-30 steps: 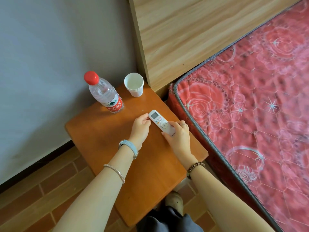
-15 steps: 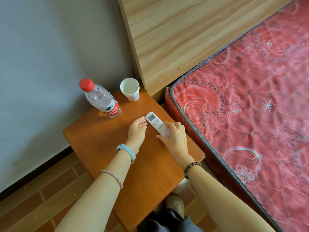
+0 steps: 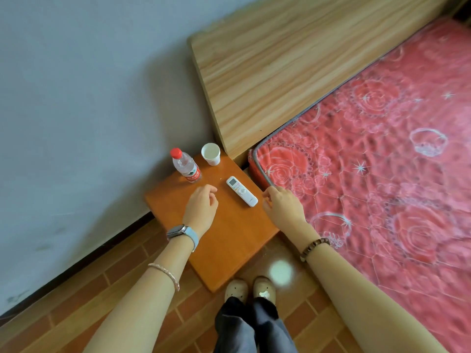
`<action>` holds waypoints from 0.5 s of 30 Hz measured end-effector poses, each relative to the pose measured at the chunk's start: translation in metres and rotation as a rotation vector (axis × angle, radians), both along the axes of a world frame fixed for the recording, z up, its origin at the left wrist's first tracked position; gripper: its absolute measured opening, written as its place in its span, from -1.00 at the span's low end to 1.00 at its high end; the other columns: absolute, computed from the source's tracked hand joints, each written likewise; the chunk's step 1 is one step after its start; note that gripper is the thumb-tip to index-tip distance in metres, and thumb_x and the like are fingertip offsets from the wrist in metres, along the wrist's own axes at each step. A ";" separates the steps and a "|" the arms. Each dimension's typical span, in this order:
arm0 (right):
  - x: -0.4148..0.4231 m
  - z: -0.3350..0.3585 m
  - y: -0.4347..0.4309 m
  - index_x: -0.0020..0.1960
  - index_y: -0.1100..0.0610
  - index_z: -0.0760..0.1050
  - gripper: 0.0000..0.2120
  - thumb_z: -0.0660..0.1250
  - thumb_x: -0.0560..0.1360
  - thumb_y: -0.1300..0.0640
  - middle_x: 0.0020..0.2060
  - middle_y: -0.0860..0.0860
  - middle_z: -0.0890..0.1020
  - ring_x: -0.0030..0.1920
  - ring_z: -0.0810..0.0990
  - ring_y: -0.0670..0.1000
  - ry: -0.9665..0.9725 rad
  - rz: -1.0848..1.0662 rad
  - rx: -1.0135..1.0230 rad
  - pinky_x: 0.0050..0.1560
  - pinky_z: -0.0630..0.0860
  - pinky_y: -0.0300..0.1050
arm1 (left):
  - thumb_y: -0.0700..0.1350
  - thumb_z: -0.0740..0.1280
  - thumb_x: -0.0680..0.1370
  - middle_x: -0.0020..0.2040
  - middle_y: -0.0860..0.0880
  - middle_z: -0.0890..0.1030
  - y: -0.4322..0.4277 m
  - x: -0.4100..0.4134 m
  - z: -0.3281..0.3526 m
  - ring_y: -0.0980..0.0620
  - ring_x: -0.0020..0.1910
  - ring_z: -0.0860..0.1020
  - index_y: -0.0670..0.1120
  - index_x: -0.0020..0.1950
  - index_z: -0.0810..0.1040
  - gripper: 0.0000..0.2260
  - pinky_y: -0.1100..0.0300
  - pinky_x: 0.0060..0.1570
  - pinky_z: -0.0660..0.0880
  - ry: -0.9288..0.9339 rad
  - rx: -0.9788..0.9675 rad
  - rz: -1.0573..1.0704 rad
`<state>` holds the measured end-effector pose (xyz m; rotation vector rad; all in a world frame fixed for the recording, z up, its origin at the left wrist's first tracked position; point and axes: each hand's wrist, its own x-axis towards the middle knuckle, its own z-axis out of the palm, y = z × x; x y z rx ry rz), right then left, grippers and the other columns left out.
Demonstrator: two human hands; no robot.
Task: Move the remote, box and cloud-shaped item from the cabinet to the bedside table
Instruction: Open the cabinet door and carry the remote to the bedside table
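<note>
A white remote [image 3: 241, 191] lies flat on the orange bedside table [image 3: 229, 240], near its right edge, screen end toward the wall. My left hand [image 3: 201, 207] hovers just left of the remote, fingers loosely curled, holding nothing. To the right of the remote, my right hand [image 3: 283, 206] hangs over the table's edge beside the mattress, fingers apart and empty. Neither hand touches the remote. No box, cloud-shaped item or cabinet is in view.
A water bottle [image 3: 185, 166] with a red cap and a white paper cup [image 3: 211, 154] stand at the table's far side. A red patterned mattress [image 3: 382, 174] and wooden headboard [image 3: 293, 59] lie to the right. A grey wall is left, brick floor below.
Both hands have let go of the remote and drawn back from it. The remote now rests alone on the table. The view has pulled up and away from the table.
</note>
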<state>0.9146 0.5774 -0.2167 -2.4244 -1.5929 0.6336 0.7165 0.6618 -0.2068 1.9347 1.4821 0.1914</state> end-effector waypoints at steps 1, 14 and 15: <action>0.001 0.014 -0.009 0.14 0.11 0.51 -0.79 0.19 0.58 0.08 0.01 0.05 0.60 -0.02 0.54 0.07 -0.021 0.000 0.004 -0.06 0.52 -0.05 | -0.16 0.22 0.60 0.15 -0.02 0.54 -0.007 -0.004 0.012 0.04 0.13 0.51 -0.07 0.22 0.48 -0.79 0.28 -0.02 0.48 0.031 0.025 -0.033; -0.028 0.108 -0.119 0.15 0.13 0.49 -0.79 0.22 0.55 0.13 -0.01 0.09 0.60 0.00 0.56 0.13 -0.092 -0.246 0.061 -0.12 0.46 -0.05 | -0.19 0.27 0.57 0.13 -0.08 0.56 -0.067 -0.031 0.086 0.00 0.08 0.51 -0.10 0.24 0.49 -0.76 0.19 0.03 0.51 0.106 0.323 -0.408; -0.035 0.113 -0.129 0.15 0.14 0.49 -0.79 0.22 0.54 0.13 -0.01 0.09 0.59 0.00 0.55 0.13 -0.092 -0.273 0.068 -0.13 0.46 -0.04 | -0.19 0.27 0.57 0.14 -0.08 0.56 -0.068 -0.032 0.090 0.00 0.10 0.51 -0.10 0.25 0.49 -0.75 0.18 0.05 0.51 0.091 0.334 -0.445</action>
